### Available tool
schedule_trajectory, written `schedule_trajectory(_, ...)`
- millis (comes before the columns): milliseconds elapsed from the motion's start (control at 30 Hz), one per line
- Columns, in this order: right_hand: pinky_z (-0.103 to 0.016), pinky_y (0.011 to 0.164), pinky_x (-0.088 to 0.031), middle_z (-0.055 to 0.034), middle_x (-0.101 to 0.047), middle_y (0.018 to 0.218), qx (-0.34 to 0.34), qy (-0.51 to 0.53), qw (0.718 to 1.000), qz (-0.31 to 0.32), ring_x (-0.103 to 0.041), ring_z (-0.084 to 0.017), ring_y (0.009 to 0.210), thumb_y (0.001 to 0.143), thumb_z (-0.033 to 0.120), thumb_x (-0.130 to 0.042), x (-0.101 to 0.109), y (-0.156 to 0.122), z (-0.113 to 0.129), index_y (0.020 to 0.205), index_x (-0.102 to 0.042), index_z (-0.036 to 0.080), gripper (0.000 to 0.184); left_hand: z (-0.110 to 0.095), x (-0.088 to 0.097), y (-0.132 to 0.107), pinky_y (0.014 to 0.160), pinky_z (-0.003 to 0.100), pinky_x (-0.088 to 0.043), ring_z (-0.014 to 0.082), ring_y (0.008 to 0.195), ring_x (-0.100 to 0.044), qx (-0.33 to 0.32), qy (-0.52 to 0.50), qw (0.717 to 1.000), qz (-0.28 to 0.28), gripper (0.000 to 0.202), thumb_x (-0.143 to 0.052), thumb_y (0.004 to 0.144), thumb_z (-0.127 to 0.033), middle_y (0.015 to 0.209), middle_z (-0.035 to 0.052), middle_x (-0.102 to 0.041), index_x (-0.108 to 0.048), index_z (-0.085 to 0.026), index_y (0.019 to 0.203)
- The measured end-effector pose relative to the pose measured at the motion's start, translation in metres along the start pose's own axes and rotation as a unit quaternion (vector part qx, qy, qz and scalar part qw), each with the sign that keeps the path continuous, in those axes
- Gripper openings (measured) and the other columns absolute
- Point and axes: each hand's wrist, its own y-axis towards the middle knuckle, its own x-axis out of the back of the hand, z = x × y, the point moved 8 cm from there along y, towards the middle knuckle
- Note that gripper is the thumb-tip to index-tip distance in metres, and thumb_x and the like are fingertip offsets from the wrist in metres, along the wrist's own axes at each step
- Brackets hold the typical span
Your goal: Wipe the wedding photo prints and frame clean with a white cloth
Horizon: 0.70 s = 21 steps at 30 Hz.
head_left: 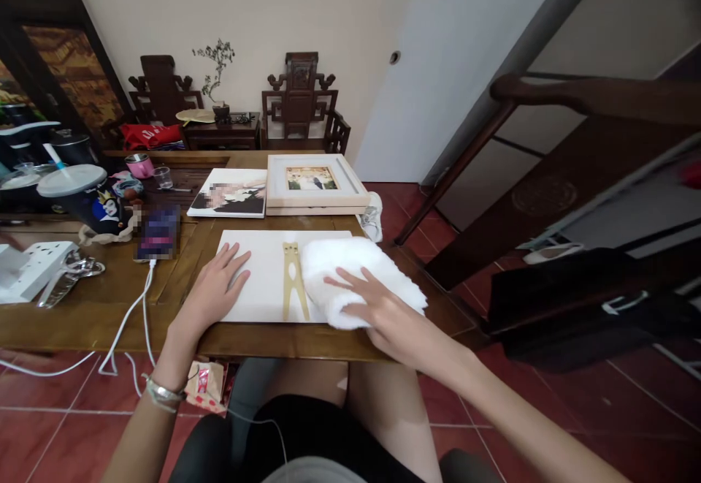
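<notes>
A white rectangular panel (257, 278) lies flat at the table's front edge. On its middle is a yellowish forked stand leg (291, 278), with small dark dots at its narrow top. My left hand (216, 286) rests on the panel's left side, fingers stretched out and spread, holding nothing. A fluffy white cloth (350, 256) covers the panel's right part and hangs past its right edge. My right hand (377, 304) presses on this cloth, fingers spread over it and thumb at a fold by the front edge. The panel beneath the cloth is hidden.
Behind the panel sit a light wooden picture frame (318, 202) and a photo print panel (230, 202). To the left are a phone (157, 234) with a white cable, a lidded dark cup (90, 198) and a power strip (41, 271). A wooden chair (548, 169) stands right.
</notes>
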Motion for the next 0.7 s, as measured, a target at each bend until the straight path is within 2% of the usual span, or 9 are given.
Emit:
schedule_trajectory(100, -0.061, 0.116, -0.025, -0.005, -0.042, 0.151, 0.003, 0.013, 1.0, 0.005, -0.025, -0.028, 0.145, 0.053, -0.01, -0.038, 0.004, -0.022, 0.021, 0.098, -0.069, 0.022, 0.063, -0.002, 0.001, 0.0, 0.118, 0.045, -0.027, 0.0277, 0.146, -0.026, -0.014, -0.012, 1.0, -0.003, 0.053, -0.034, 0.098, -0.041, 0.154, 0.0138, -0.037, -0.049, -0.013, 0.14)
schedule_trajectory(167, -0.059, 0.116, -0.026, -0.005, -0.043, 0.15, -0.004, 0.016, 1.0, 0.008, -0.026, -0.027, 0.144, 0.052, -0.009, -0.038, 0.005, -0.024, 0.022, 0.099, -0.068, 0.023, 0.064, -0.004, 0.002, 0.0, 0.118, 0.044, -0.026, 0.0267, 0.145, -0.029, -0.019, -0.021, 1.0, -0.001, 0.054, -0.033, 0.098, -0.042, 0.153, 0.0139, -0.039, -0.049, -0.011, 0.14)
schedule_trajectory(267, -0.058, 0.115, -0.028, -0.0121, -0.045, 0.149, -0.018, 0.009, 1.0, 0.008, -0.03, -0.028, 0.143, 0.057, -0.008, -0.039, 0.004, -0.005, 0.005, 0.106, -0.067, 0.02, 0.063, -0.004, 0.001, -0.001, 0.118, 0.043, -0.025, 0.0253, 0.145, -0.029, -0.021, -0.028, 0.999, 0.005, 0.055, -0.033, 0.097, -0.042, 0.152, 0.0133, -0.04, -0.048, -0.011, 0.14)
schedule_trajectory(367, -0.058, 0.112, -0.031, -0.0181, -0.053, 0.14, -0.028, -0.01, 1.0, 0.003, -0.035, -0.031, 0.14, 0.063, -0.007, -0.041, 0.0, 0.031, -0.024, 0.11, -0.065, 0.016, 0.057, -0.003, 0.0, -0.001, 0.119, 0.044, -0.024, 0.0237, 0.145, -0.029, -0.028, -0.035, 0.999, 0.004, 0.054, -0.033, 0.097, -0.041, 0.152, 0.0121, -0.04, -0.048, -0.012, 0.14)
schedule_trajectory(500, -0.057, 0.107, -0.036, -0.0143, -0.066, 0.125, -0.039, -0.039, 0.998, -0.014, -0.041, -0.031, 0.137, 0.068, -0.007, -0.04, -0.002, 0.074, -0.06, 0.112, -0.064, 0.016, 0.055, 0.001, -0.003, -0.001, 0.118, 0.047, -0.024, 0.0239, 0.146, -0.027, -0.024, -0.041, 0.999, 0.008, 0.055, -0.033, 0.096, -0.042, 0.153, 0.0111, -0.039, -0.047, -0.014, 0.141)
schedule_trajectory(600, -0.055, 0.107, -0.036, -0.0127, -0.066, 0.124, -0.049, -0.045, 0.997, -0.031, -0.044, -0.031, 0.135, 0.068, -0.007, -0.04, -0.002, 0.085, -0.071, 0.113, -0.064, 0.016, 0.056, 0.001, -0.003, -0.001, 0.118, 0.048, -0.024, 0.0245, 0.146, -0.026, -0.014, -0.044, 0.999, 0.013, 0.055, -0.033, 0.096, -0.042, 0.154, 0.011, -0.038, -0.047, -0.015, 0.141)
schedule_trajectory(700, -0.057, 0.109, -0.032, -0.015, -0.065, 0.126, -0.049, -0.053, 0.997, -0.031, -0.04, -0.031, 0.138, 0.069, -0.007, -0.04, -0.006, 0.078, -0.066, 0.116, -0.063, 0.014, 0.056, 0.001, -0.003, -0.001, 0.118, 0.048, -0.024, 0.0253, 0.146, -0.025, -0.01, -0.046, 0.999, 0.01, 0.055, -0.034, 0.095, -0.041, 0.153, 0.012, -0.038, -0.047, -0.013, 0.141)
